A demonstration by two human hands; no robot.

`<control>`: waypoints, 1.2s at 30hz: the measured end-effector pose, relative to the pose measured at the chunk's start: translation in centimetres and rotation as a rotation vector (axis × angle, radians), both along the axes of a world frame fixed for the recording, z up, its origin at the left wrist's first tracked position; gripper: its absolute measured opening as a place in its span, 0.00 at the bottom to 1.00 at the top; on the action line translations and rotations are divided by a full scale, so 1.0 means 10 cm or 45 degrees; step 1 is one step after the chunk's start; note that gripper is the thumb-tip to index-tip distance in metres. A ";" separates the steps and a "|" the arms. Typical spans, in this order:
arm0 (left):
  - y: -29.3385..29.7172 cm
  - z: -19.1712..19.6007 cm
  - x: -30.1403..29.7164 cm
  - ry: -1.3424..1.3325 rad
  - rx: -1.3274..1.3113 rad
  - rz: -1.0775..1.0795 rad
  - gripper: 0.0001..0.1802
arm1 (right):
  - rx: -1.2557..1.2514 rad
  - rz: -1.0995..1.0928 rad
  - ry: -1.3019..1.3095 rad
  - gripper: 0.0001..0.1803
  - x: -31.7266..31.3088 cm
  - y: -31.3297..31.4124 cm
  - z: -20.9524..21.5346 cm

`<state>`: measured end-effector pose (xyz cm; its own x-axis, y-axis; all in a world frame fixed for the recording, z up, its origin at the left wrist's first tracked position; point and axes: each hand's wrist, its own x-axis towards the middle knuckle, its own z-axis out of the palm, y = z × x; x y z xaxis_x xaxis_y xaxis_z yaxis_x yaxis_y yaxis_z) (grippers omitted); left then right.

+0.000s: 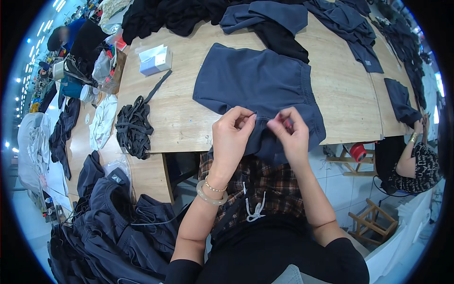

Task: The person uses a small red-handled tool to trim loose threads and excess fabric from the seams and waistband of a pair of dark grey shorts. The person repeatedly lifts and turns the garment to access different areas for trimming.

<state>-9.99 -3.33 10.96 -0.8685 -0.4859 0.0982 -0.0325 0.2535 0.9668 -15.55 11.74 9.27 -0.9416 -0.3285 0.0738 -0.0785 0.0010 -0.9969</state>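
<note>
Blue-grey shorts [250,71] with a gathered elastic waistband lie on the wooden table in front of me, their near part hanging over the edge toward my lap. My left hand [232,128] is closed in a pinch on the fabric of the shorts near the table's front edge. Just right of it, my right hand [294,135] is over the same garment with thumb and fingers drawn together. A thin pale line, perhaps a thread or seam, runs between the two hands. Something small and reddish shows at the right fingers, too blurred to name.
A tissue box [156,60] and a heap of dark fabric strips [134,127] lie left on the table [175,118]. More dark garments [265,18] lie along its far side. Dark clothing [113,232] is piled at lower left. A co-worker [412,165] works at right, near wooden stools [373,221].
</note>
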 end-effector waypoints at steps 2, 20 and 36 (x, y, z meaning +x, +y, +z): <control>0.01 0.08 0.03 -0.100 0.225 -0.110 0.04 | 0.120 0.030 0.090 0.14 0.09 -0.04 0.07; -0.33 0.22 0.12 -0.115 0.436 -0.477 0.06 | -0.471 0.416 -0.920 0.09 -0.14 0.23 0.16; -0.48 -0.72 0.87 -0.240 -0.137 0.275 0.08 | -0.311 -0.108 -0.575 0.08 -0.27 0.30 -0.03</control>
